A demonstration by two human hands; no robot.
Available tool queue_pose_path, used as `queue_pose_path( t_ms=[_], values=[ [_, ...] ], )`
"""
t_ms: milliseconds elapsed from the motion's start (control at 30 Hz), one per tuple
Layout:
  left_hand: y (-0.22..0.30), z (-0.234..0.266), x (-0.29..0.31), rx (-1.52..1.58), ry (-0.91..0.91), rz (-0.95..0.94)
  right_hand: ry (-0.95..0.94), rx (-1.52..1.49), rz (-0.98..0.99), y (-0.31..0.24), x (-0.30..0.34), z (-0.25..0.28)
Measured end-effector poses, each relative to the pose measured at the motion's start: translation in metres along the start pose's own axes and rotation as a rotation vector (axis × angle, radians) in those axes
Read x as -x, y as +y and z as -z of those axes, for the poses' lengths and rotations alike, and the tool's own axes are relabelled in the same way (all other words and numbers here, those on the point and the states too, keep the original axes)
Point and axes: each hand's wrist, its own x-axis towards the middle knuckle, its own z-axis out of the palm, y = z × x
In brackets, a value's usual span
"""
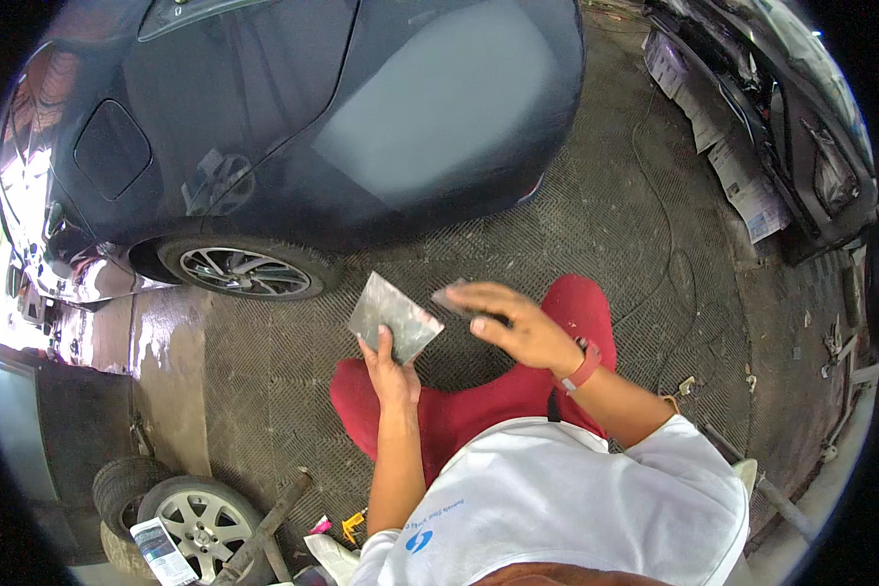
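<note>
My left hand (392, 376) grips a square grey metal plate (391, 317) by its near corner, thumb lying on top. Pale smears mark the plate's face and right edge. To its right, my right hand (520, 330) is closed on a small, thin grey spreader (449, 297), with the fingers stretched along it and covering part of it. The spreader is apart from the plate. In front of both hands stands a dark car (254, 146), with a light grey dull patch (439, 98) on its body panel.
The car's wheel (249, 271) is ahead on the left. A dark bumper (801, 127) with paper taped along it stands at the far right. Loose wheels (200, 518) lie at the lower left. A thin cable (666, 215) crosses the textured floor mat (596, 230).
</note>
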Motion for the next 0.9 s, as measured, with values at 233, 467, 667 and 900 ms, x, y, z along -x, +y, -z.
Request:
queue_pose_path(
  t_ms=[233, 467, 667, 900],
  values=[
    [0.027, -0.045, -0.007, -0.001, -0.037, -0.133, -0.021, 0.541, 0.016, 0.012, 0.019, 0.003],
    [0.036, -0.064, 0.015, -0.956, -0.265, -0.391, 0.072, 0.769, 0.037, -0.003, 0.011, 0.003],
    [0.026, -0.049, 0.001, -0.419, 0.032, -0.419, -0.206, 0.791, 0.094, -0.004, 0.023, 0.002],
    [0.028, -0.057, -0.001, -0.088, -0.035, -0.090, -0.037, 0.106, 0.072, 0.003, 0.009, -0.006]
  ],
)
